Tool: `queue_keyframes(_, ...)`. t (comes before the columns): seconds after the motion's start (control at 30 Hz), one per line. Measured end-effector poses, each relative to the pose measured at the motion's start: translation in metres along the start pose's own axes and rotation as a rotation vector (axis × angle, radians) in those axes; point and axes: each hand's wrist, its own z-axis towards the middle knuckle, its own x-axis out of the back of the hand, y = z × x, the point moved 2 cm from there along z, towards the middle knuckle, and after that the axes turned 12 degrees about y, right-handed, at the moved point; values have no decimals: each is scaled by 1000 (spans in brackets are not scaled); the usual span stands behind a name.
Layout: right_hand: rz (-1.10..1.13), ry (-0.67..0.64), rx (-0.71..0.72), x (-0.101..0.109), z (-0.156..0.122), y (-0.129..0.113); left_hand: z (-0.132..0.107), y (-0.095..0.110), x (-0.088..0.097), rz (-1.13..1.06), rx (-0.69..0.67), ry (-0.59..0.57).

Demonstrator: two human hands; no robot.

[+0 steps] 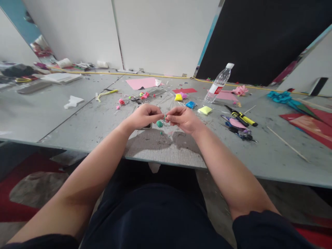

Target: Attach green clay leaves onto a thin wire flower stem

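Note:
My left hand (pixel 147 116) and my right hand (pixel 183 119) meet fingertip to fingertip above the table, both closed in a pinch. Between their fingertips shows a tiny bit of green clay (pixel 165 117). Just below lies a rounded lump of green clay (pixel 159 123), and a smaller green crumb (pixel 161 133) rests nearer the table edge. Some thin, shiny, clear material (pixel 166 123) lies beside the lump, too small to make out. A dark flat object with a pale rim (pixel 145 127), perhaps a phone, is partly hidden under my left hand.
Soft packets in yellow (pixel 178 97), blue (pixel 190 104) and pale yellow (pixel 204 110) lie beyond my hands. A water bottle (pixel 218 84) stands behind. Yellow-black pliers (pixel 241 117) and a wooden stick (pixel 287 144) lie right. Pink clay pieces (pixel 145 95) and pink paper (pixel 142 83) sit farther back.

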Motion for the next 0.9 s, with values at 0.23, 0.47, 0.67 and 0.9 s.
queue_keyframes(0.23, 208, -15, 29, -6, -4, -9, 0, -9, -1, 224, -143, -73)
queue_keyframes(0.47, 125, 116, 111, 1, 1, -10, 3, -23, 1, 431, -161, -107)
queue_keyframes(0.67, -349, 252, 191, 13, 6, -11, 3, -23, 2, 441, -169, -120)
queue_keyframes(0.9, -1063, -28, 33, 15, 0, -11, -3, -16, -5, 384, -247, -313)
